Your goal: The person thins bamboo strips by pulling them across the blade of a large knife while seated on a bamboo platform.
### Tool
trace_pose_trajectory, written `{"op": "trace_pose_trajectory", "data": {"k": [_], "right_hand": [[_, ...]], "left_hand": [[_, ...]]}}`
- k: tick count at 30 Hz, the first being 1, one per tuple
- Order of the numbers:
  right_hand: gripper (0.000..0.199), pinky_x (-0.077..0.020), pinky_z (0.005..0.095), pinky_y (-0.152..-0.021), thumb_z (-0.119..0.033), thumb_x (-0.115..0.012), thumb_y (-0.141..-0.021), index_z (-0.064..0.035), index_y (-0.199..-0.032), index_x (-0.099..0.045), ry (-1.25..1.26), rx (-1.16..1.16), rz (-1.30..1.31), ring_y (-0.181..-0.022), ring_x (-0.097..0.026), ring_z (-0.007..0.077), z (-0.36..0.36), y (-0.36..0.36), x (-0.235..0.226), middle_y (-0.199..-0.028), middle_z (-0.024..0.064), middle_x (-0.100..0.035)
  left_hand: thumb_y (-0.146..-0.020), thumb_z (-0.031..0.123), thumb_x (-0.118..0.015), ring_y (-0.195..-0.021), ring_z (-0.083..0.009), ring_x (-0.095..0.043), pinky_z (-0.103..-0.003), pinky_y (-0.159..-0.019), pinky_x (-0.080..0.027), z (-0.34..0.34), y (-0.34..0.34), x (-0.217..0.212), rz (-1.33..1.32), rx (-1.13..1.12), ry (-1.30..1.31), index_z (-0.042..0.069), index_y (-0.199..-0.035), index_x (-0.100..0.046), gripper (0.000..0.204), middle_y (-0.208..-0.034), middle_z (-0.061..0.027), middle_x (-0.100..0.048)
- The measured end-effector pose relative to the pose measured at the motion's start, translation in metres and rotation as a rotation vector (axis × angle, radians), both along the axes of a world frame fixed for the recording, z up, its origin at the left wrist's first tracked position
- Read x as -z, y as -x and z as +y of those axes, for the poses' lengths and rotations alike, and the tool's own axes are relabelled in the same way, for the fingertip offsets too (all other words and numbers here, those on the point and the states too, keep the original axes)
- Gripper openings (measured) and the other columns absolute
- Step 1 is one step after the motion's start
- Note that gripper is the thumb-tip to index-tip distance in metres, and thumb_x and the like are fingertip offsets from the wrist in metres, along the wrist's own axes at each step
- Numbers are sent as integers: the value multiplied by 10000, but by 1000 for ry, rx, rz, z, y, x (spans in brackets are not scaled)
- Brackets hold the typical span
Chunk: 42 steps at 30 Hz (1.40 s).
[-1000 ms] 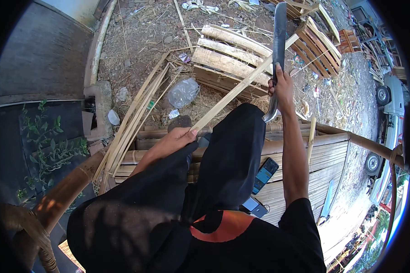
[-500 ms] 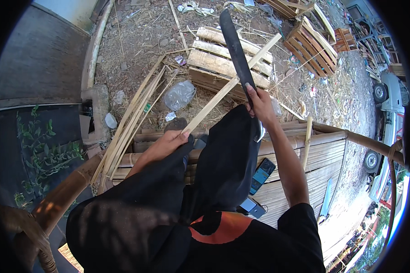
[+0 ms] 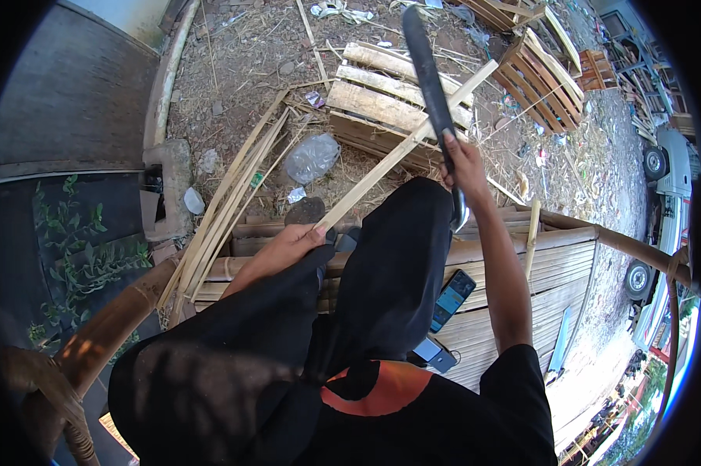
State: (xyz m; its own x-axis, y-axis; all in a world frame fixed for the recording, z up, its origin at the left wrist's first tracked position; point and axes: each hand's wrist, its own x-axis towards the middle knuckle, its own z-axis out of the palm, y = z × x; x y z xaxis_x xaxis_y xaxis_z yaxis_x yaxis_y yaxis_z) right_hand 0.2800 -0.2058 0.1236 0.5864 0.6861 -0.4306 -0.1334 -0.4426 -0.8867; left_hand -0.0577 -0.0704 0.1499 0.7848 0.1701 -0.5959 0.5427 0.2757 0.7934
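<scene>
- The left hand (image 3: 292,245) pinches the near end of a pale wooden strip (image 3: 370,182), thumb on top and the fingers mostly hidden underneath.
- The right hand (image 3: 465,167) is wrapped around the lower part of a dark-bladed machete (image 3: 424,66), whose tip points up and away from the body.
- The wooden strip slants from the left hand, past the raised right knee, toward the far right; the machete crosses in front of it just beyond the right hand, and whether the 2 touch I cannot tell.
- The person wears black trousers (image 3: 405,252) and sits at a slatted bamboo bench (image 3: 556,283).
- On the bench, beside the right thigh, lies a smartphone (image 3: 453,300) with its screen lit; just below it is a 2nd device (image 3: 436,355), partly covered by the shirt (image 3: 444,423).
- To the left, a bundle of long thin strips (image 3: 226,190) leans against the bench edge.
- On the littered ground ahead lie a clear plastic bag (image 3: 313,158) and a pale slatted crate (image 3: 389,97), with a browner crate (image 3: 541,81) farther right.
- At far right stands a parked vehicle (image 3: 671,167).
</scene>
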Motion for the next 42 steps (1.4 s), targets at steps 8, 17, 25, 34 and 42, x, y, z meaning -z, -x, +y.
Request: {"op": "trace_pose_trajectory", "data": {"k": [8, 17, 25, 34, 42], "right_hand": [[470, -362, 223, -383, -506, -524, -966, -78, -773, -500, 14, -78, 108, -411, -459, 85, 6, 44, -6, -539, 13, -506], [463, -366, 213, -388, -506, -514, -971, -88, -774, -489, -51, 154, 146, -423, -457, 65, 11, 17, -12, -544, 13, -493], [479, -375, 221, -416, -489, -503, -984, -42, -818, -555, -23, 18, 3, -430, -463, 67, 27, 16, -19, -554, 4, -521], [456, -382, 242, -417, -458, -529, -981, -32, -836, -600, 49, -416, -85, -439, -482, 81, 19, 75, -7, -564, 5, -535], [446, -351, 212, -379, -495, -532, -968, -87, -789, -504, -29, 100, 49, -399, -440, 63, 29, 35, -21, -538, -3, -502]], "left_hand": [[-1027, 438, -438, -647, -53, -372, -241, -579, -350, -5, 6, 8, -69, -85, -51, 45, -789, -526, 468, -675, 50, -424], [-1026, 455, -431, -675, -48, -373, -230, -596, -348, 3, 2, 1, -10, 4, 5, 44, -821, -527, 469, -723, 58, -426], [-1022, 460, -439, -665, -45, -380, -233, -579, -344, -1, 8, -1, -28, -89, -28, 53, -804, -529, 470, -703, 60, -431], [-1031, 439, -427, -659, -43, -373, -237, -579, -345, 7, 6, 10, -24, -46, -33, 65, -779, -509, 458, -708, 57, -428], [-1042, 429, -397, -653, -46, -353, -232, -586, -338, 4, -1, 16, -82, -38, -6, 66, -780, -495, 458, -701, 61, -401]]}}
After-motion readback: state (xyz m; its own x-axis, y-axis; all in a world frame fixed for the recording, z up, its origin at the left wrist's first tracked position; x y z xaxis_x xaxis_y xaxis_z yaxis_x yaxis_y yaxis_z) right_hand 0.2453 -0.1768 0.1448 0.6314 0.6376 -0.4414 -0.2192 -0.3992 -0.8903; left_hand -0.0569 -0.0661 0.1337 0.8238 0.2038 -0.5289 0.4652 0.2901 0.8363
